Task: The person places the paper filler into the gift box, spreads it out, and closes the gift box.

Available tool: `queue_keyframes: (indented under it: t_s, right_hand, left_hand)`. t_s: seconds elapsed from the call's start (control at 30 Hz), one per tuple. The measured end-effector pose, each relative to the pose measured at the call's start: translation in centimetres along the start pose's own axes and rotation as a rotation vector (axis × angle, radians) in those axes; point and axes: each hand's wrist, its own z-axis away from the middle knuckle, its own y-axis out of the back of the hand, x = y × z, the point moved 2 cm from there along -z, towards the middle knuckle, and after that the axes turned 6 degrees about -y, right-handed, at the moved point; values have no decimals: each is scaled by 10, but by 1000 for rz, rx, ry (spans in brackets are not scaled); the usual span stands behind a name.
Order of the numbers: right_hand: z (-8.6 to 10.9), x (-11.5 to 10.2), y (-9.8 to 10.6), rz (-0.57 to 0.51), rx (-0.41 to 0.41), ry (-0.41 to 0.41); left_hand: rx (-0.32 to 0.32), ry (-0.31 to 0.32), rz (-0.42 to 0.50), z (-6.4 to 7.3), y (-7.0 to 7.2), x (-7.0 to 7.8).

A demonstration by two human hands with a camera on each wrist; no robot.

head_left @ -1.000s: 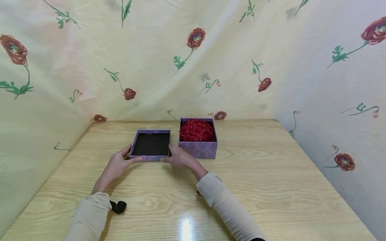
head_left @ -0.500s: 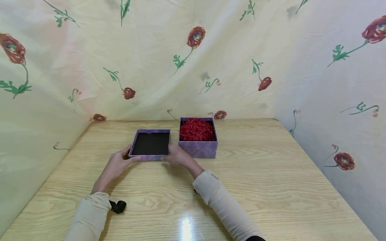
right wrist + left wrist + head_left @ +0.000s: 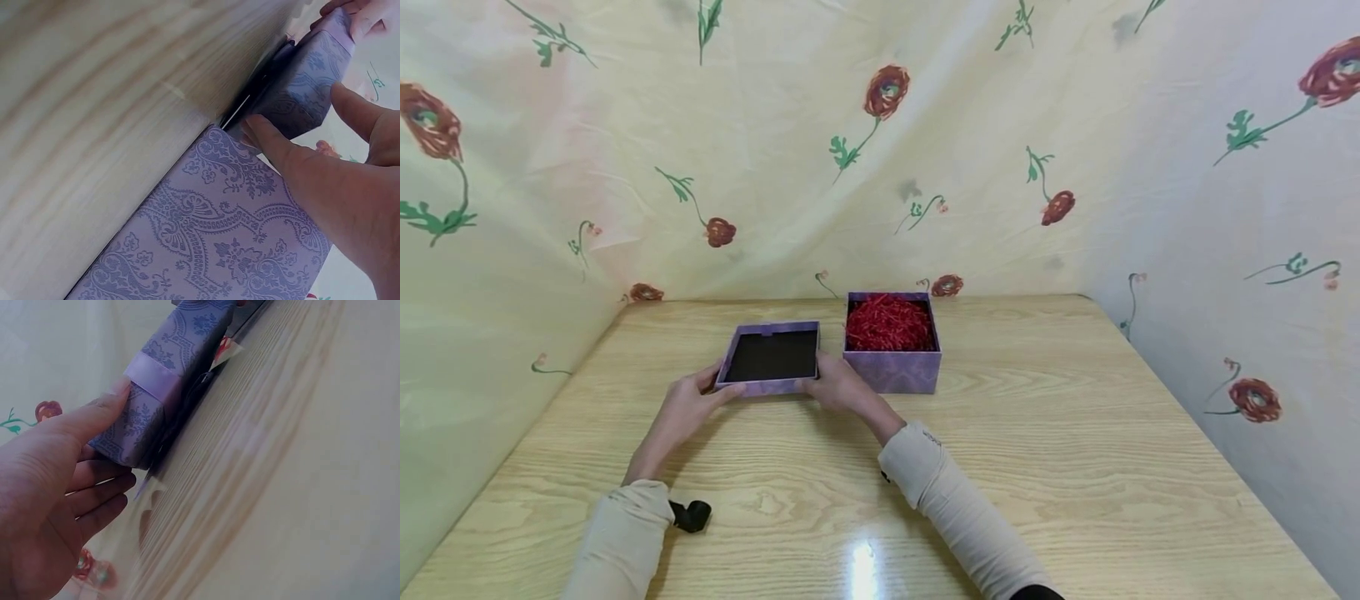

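A shallow purple box lid (image 3: pixel 772 387) lies with its black inside facing up, held at both sides. My left hand (image 3: pixel 681 408) grips its near left corner, the thumb along the front wall. In the left wrist view that thumb reaches a lilac ribbon (image 3: pixel 153 378) round the lid's patterned wall. On the lid's other side, my right hand (image 3: pixel 842 385) pinches the near right corner. A deep purple box (image 3: pixel 891 372), filled with red shredded paper (image 3: pixel 889 323), stands close to the right hand. Its patterned side (image 3: pixel 212 225) fills the lower right wrist view.
Lid and box are toward the back of a light wooden table (image 3: pixel 1037 467). Flower-printed cloth (image 3: pixel 790 167) hangs behind the table and along both sides. A black wrist-worn piece (image 3: pixel 691 515) sticks out beside the left sleeve.
The lid has shifted slightly left and tilted a little, with both hands still on it. The box of red paper has stayed in place.
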Motion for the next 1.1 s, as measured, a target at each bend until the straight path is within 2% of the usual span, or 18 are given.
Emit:
queue_keyframes:
  t_s: [0.2,0.6,0.9,1.1]
  right_hand:
    - [-2,-1,0,5,33,-9]
    - [1,-7,-1,-60,27,-19]
    - [7,-14,5,-35,70,11]
    - [9,-21,12,-4,95,30]
  left_hand:
    - [18,2,4,2,4,3]
    - [63,-4,34,6,9,7]
    - [89,-2,24,8,16,16]
    - [131,-16,68,7,18,20]
